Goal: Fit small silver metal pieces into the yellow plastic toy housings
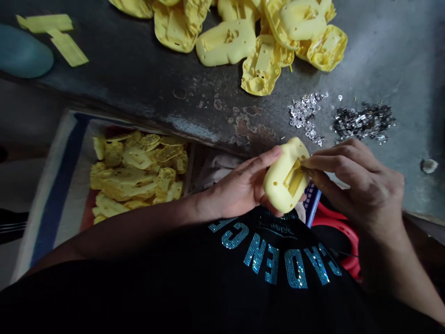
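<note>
My left hand (248, 185) is wrapped round a yellow plastic shell (278, 185), holding it tilted in front of my chest. The shell has rounded ends, small holes and a rectangular recess facing up. My right hand (351, 176) pinches at the recess with thumb and forefinger; whatever sits between those fingertips is too small or hidden to make out. Just beyond the hands, two heaps of small metal pieces lie on the worktop: a shiny one (306, 116) and a darker one (363, 123).
More yellow shells (227, 41) are piled at the back of the dark worktop (139, 83). A striped sack (60, 185) of yellow parts stands below its edge at left. Flat yellow pieces (69, 46) lie at upper left by a blue-green rounded object (24, 51). Something red (351, 236) is under my right arm.
</note>
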A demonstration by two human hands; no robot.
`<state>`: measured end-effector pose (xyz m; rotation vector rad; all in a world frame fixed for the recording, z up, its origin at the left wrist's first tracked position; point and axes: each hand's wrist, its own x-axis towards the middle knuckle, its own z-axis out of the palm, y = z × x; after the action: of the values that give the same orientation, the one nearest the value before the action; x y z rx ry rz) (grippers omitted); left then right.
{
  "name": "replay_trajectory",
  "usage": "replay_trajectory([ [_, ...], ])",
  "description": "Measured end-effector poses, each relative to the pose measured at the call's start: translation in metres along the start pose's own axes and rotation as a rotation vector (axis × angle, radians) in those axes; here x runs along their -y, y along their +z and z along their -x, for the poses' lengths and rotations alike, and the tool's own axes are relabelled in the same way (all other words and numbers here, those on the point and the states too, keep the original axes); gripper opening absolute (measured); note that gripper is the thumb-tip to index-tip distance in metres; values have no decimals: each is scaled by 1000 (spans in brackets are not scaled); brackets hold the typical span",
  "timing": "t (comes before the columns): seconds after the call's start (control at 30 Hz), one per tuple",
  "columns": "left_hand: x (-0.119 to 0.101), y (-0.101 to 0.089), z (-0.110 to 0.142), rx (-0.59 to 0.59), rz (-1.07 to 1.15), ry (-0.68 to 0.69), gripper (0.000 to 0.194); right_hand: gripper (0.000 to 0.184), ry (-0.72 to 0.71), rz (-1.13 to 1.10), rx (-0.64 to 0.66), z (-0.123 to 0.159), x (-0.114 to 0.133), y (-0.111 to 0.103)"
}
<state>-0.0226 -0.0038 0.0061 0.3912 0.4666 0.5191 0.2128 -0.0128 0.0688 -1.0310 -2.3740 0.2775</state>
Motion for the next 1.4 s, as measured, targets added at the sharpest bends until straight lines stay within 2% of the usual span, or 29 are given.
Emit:
replay_trajectory([
  [0.17, 1, 0, 1, -14, 12, 14, 66, 38, 30, -25, -76, 5, 3, 2],
  [0.27, 4, 2, 1, -59, -24, 83, 65, 32, 125, -32, -109, 7, 2, 2],
  [0.37, 5, 5, 1, -127, -119, 210, 62, 33, 225, -89, -57, 4, -1, -1],
  [0.5, 1, 14, 7, -128, -253, 310, 72, 43, 292, -132, 13, -2, -8, -3],
  [0.67, -1, 18, 17, -125, -462, 351, 75, 42, 353, -393, -71, 5, -10, 14],
  [0.73, 0, 13, 19, -115, -601, 389, 75, 45, 363, -471, -136, 13, -9, 27],
  [0.83, 1, 8, 21, -146, -828, 464, 77, 55, 351, -461, -329, 31, -6, 49],
  [0.97, -2, 9, 19, -127, -1091, 565, 58, 73, 343, -374, -585, 55, -6, 75],
  [1.07, -5, 15, 15, -62, -1163, 620, 51, 80, 323, -346, -685, 68, -8, 87],
  [1.13, -5, 17, 11, -35, -1146, 639, 46, 77, 302, -322, -742, 72, -9, 92],
  [1.2, -4, 17, 8, -21, -1096, 624, 40, 74, 318, -287, -769, 74, -8, 93],
  [1.27, -3, 14, 6, -34, -1019, 537, 36, 70, 362, -267, -764, 74, -2, 90],
  [1.33, -5, 10, 5, -72, -876, 389, 46, 64, 423, -292, -687, 73, 3, 80],
  [1.4, -8, 5, 6, -70, -668, 210, 69, 59, 461, -363, -503, 70, 4, 64],
])
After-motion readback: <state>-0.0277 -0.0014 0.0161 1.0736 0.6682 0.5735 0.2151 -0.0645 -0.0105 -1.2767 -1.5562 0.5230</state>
